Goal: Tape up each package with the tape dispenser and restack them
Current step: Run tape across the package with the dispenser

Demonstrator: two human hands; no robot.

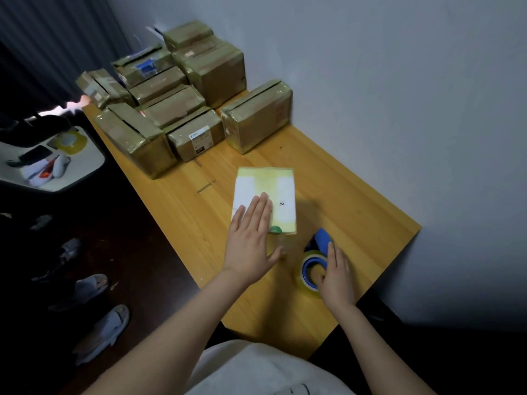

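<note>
Resting flat left fingers (258, 208) on package (281, 186), right fingers (331, 252) seemingly gripping dispenser (309, 265)

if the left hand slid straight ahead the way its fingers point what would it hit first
Past the white package it rests on, the left hand would likely meet the lone brown box near the wall first; the table between looks free.

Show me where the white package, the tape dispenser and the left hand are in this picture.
white package (285, 192): head view, bare top face, right half.
tape dispenser (321, 237): head view, blue body, far end.
left hand (249, 238): head view, back of the hand.
</note>
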